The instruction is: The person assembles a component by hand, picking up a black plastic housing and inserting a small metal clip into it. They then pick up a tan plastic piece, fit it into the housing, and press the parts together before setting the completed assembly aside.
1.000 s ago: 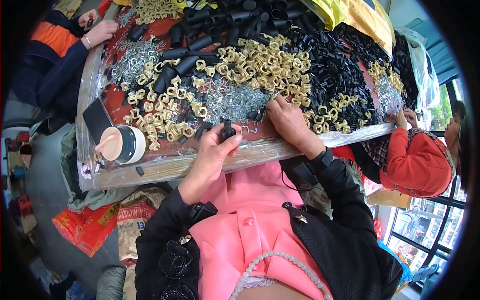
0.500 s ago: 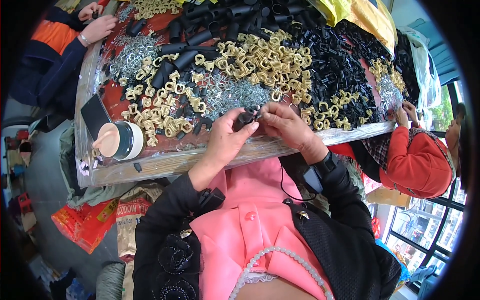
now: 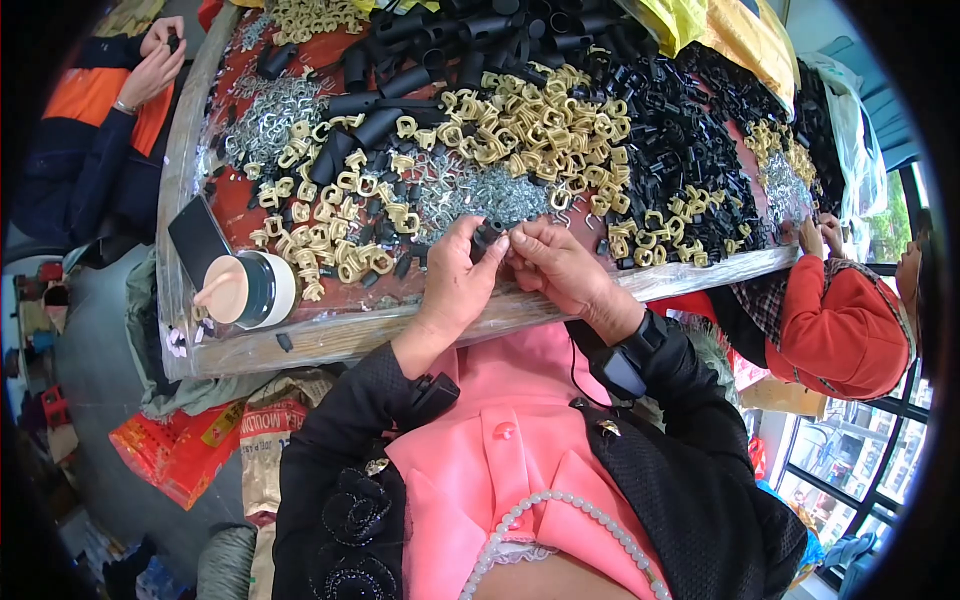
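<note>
Right hand has swung in from the bent silvery metal clips, fingers pinched beside the small black cylindrical piece left hand grips.

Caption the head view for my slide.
Left hand holding a black part, right hand beside it, near silver pieces.

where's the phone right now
In the head view, the phone lies at the table's left edge, beside the lidded container, left of tan parts.

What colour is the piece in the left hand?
Black: the piece shows best in the head view.
</note>
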The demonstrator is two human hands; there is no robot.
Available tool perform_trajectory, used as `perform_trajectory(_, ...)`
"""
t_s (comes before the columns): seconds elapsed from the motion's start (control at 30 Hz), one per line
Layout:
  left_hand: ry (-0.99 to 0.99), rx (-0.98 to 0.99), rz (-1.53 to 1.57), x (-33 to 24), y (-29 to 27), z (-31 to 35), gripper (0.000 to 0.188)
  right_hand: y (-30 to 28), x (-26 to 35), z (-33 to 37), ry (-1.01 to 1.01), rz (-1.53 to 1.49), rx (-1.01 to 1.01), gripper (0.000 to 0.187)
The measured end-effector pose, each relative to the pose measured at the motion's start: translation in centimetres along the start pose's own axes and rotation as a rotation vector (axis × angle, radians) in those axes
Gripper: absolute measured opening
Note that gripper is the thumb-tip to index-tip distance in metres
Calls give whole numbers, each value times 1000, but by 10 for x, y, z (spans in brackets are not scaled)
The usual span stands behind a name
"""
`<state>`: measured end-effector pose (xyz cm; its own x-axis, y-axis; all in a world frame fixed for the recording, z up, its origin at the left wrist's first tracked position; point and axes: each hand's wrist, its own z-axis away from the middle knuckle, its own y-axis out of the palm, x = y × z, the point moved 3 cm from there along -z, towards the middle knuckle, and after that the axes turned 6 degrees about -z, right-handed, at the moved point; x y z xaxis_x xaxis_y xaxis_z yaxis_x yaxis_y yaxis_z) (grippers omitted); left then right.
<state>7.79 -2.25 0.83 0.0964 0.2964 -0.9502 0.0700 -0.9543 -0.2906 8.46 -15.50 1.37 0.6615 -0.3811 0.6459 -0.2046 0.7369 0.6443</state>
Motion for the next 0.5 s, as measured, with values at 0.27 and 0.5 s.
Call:
perform_trajectory(0.27, -244, 130, 29, -4, -10, -4, 18, -6, 14, -4, -344, 568, -210, 18)
perform_trajectory(0.5, 269, 78, -197, -38, -17, 2, 21, 1, 4, 3, -262, 292, -211, 16)
